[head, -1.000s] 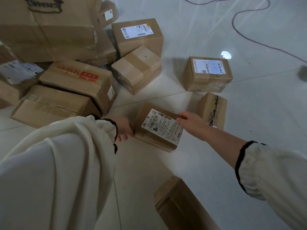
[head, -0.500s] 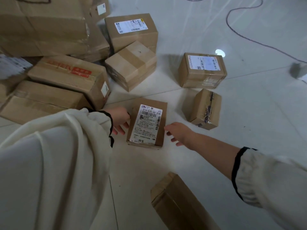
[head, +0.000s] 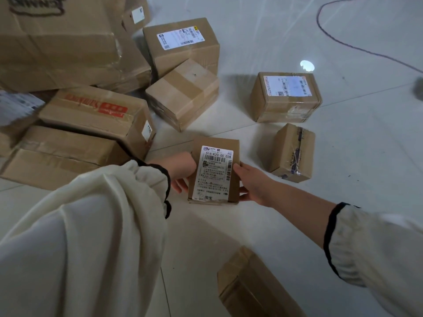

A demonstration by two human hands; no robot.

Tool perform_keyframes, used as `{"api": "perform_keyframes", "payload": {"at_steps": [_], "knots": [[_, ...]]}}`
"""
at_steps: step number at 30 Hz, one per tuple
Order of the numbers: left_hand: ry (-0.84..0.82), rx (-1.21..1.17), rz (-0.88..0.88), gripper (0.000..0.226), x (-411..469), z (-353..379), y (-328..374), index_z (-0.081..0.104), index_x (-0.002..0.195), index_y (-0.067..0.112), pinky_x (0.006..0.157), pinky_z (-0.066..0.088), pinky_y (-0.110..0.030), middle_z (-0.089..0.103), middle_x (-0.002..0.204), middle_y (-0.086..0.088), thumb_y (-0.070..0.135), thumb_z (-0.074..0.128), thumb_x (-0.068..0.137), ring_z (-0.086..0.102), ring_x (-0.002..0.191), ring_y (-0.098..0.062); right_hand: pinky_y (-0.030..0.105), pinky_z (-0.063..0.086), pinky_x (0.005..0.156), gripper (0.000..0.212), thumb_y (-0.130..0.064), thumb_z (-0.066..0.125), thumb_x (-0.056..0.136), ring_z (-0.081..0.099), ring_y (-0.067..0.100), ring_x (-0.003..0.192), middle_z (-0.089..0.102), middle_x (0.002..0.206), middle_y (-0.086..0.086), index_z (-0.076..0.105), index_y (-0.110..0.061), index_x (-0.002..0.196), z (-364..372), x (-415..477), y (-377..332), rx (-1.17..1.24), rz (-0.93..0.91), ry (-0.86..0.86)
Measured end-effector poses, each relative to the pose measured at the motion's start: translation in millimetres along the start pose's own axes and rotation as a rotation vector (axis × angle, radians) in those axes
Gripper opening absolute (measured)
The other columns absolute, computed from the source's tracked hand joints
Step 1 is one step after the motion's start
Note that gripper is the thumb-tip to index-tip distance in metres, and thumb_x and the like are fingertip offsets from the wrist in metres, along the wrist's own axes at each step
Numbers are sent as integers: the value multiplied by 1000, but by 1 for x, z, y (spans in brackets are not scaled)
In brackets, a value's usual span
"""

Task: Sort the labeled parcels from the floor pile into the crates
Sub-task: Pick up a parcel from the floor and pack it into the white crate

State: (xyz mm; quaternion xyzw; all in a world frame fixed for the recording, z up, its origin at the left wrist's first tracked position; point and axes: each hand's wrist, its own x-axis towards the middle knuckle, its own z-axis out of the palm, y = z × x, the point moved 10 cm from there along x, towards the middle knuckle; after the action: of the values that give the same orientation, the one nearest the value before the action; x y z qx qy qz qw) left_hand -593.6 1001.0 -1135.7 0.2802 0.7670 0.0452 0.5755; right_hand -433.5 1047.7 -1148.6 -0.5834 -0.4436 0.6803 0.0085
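Note:
A small flat cardboard parcel [head: 234, 145] with a white barcode label reading 516-K20-00 028 lies face up on the pale tiled floor [head: 343, 156]. My left hand [head: 182, 171] holds its left edge, fingers curled under the side. My right hand [head: 251, 183] grips its right edge, thumb on top by the label and fingers under the side. Whether the parcel is lifted off the floor I cannot tell. White sleeves with black cuffs hide both wrists. No crate is in view.
The pile fills the left and back: a large box [head: 59, 42], a red-taped box [head: 91, 113], a taped box [head: 183, 94], a labeled box [head: 180, 42]. Right stand a labeled box [head: 286, 97] and a small box [head: 293, 154]. Another box [head: 251, 284] lies near me. A cable [head: 343, 43] crosses the far floor.
The parcel turned from slanted to straight, label facing me. My right hand let go of it, then came back onto its right edge; my left hand stayed at the left edge.

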Motion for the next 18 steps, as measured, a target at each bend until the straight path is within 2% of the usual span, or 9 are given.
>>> {"api": "perform_keyframes", "payload": {"at_steps": [2,4,8,13,16,18], "knots": [[30,-30,12,28,-12,2,6,54,114,2,76,54,-41,64,110,-15,13,32,100,64,98,-32,44,49,90,27,-34,32,102,60,23,98,64,100,-3,49,-31,123,-7,-6,-8,-22,-9,37],[29,-78,21,27,-28,3,10,54,112,6,71,54,-39,64,103,-12,12,32,98,64,94,-30,42,50,84,25,-32,33,102,61,19,94,65,95,-3,51,-31,119,-11,-18,-21,-40,-24,73],[26,-121,16,29,-85,-15,22,55,114,15,69,53,-36,66,104,-9,12,32,95,65,93,-28,34,47,72,29,-31,35,101,60,17,89,65,93,-4,50,-30,126,-10,-69,-52,-41,-13,70],[-9,-178,17,34,-194,-54,68,53,112,17,87,53,-45,64,107,-8,0,37,88,62,99,-30,42,50,85,37,-33,37,100,60,23,105,66,112,2,44,-32,137,-20,-163,-119,-41,-7,42],[-37,-233,26,39,-270,-80,108,51,119,17,84,51,-44,62,103,-5,0,37,85,61,93,-27,44,50,89,36,-34,38,100,61,20,105,66,112,-1,46,-34,135,-37,-233,-173,-19,-21,55],[-44,-256,40,34,-326,-101,138,53,115,17,82,50,-43,61,100,-3,5,38,87,61,92,-26,45,50,91,33,-33,39,99,62,20,106,67,112,-2,49,-36,130,-48,-286,-212,7,-33,54]]}}
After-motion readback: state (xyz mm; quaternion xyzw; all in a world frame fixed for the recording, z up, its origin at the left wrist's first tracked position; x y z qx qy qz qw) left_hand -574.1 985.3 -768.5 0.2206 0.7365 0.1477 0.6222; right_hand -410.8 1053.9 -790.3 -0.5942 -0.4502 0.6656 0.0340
